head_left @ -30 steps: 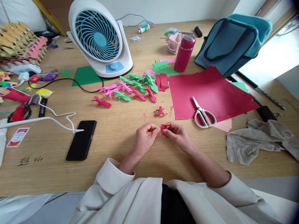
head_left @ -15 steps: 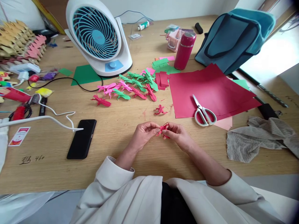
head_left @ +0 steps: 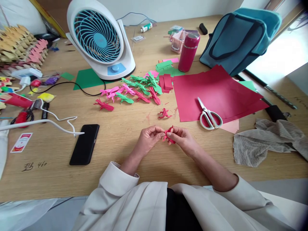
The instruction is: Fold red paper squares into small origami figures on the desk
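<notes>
Between my hands, just above the table's front half, is a small red folded-paper figure point(head_left: 170, 136) with thin pointed limbs. My left hand point(head_left: 149, 138) pinches its left side between thumb and forefinger. On the other side my right hand point(head_left: 184, 138) grips it, thumb on top; the fingers cover part of the paper. A similar red origami figure point(head_left: 164, 113) rests on the wood just beyond my fingertips. Farther back lie several folded figures in a loose group, among them a green one point(head_left: 124, 98), a pink one point(head_left: 112, 92) and a red one point(head_left: 104, 105).
White-handled scissors point(head_left: 208, 115) lie on red paper sheets point(head_left: 216, 86) at the right, near a crumpled cloth point(head_left: 264, 141). A black phone point(head_left: 84, 144) lies to the left. Behind stand a fan point(head_left: 101, 41), a red flask point(head_left: 189, 53) and a blue bag point(head_left: 238, 41).
The red paper figure has turned slightly between my fingers, one pointed limb now sticking up higher. Both hands keep their pinch in nearly the same place. The camera view has shifted a little.
</notes>
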The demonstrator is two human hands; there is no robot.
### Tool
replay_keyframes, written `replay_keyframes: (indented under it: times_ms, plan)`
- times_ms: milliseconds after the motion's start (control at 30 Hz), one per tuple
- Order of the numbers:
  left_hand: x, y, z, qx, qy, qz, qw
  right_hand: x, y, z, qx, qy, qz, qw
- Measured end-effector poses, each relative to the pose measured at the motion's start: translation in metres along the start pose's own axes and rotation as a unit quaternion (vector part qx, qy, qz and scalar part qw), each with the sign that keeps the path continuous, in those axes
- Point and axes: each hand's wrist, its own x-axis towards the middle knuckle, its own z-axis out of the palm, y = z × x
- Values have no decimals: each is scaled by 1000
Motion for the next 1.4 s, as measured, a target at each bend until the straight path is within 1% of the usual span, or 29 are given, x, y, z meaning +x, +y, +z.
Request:
replay_keyframes:
  times_ms: [100,200,300,367,467,600,733,900,1167,1233,1400]
  plan:
    - [0,0,-1,24,8,1,1000,-1,3,-1,-33,23,-31,999]
    - [0,1,-2,47,11,-6,999,-3,6,-2,-99,46,-59,992]
    - [1,2,-2,58,8,-15,998,-4,8,-2,-156,53,-71,984]
    - [1,3,-2,67,6,-17,998,-4,9,-3,-167,47,-71,982]
    - [1,2,-1,82,10,-20,996,-3,10,-4,-154,31,-65,986]
    - [0,1,-1,89,24,-26,995,-1,11,-3,-109,4,-52,993]
    - [-1,2,-2,78,13,-26,996,1,9,-3,-67,-1,-33,997]
    - [0,5,-2,54,-9,-27,998,2,4,-3,-24,1,-17,1000]
    - [0,2,-2,-22,-10,-30,999,0,-2,-1,6,-15,-10,1000]
    - [1,2,-3,-19,-11,-9,1000,-1,-3,-1,19,-15,-8,1000]
    - [1,3,-5,31,-26,93,995,-2,-4,-1,19,-23,-2,1000]
